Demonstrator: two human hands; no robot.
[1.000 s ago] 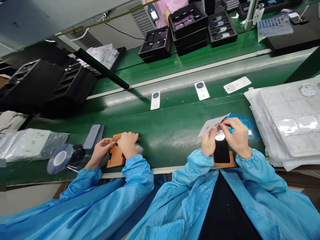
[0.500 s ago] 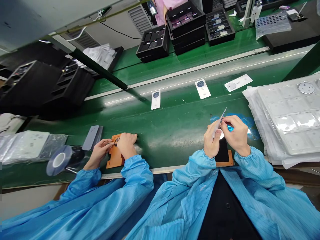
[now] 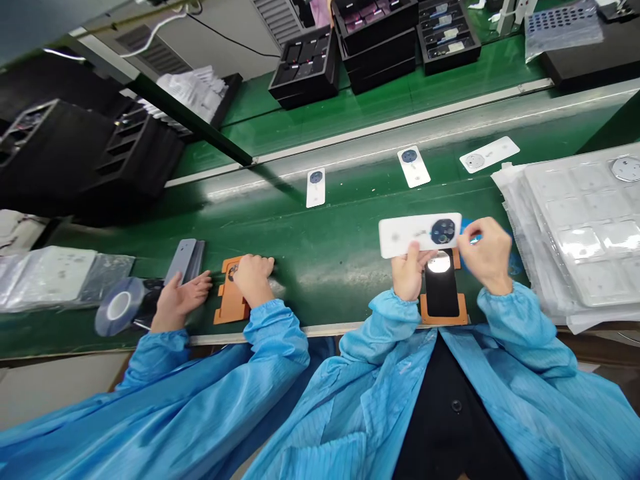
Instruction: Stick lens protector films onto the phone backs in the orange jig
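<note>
My left hand point(image 3: 407, 275) is closed on the lower edge of a white phone back cover point(image 3: 407, 235), held tilted above the bench with its dark round camera area towards the right. My right hand point(image 3: 486, 255) is curled in a pinch at the camera end of the cover; whatever may be between the fingertips is hidden. Below my hands a black phone-shaped panel point(image 3: 443, 293) with a shiny round spot lies in an orange holder point(image 3: 463, 310). Blue film point(image 3: 515, 261) lies partly behind my right hand.
Several white covers, one of them a near cover point(image 3: 315, 192), lie along the green bench. Clear trays point(image 3: 555, 213) are stacked at right. At left a co-worker's hands point(image 3: 255, 280) work by another orange holder point(image 3: 231, 307), near a tape roll point(image 3: 119, 307). Black trays point(image 3: 305, 90) stand behind.
The cover has turned from edge-on to face-on and shifted left with my left hand. My right hand has moved slightly right. The co-worker's left hand has opened away from their holder.
</note>
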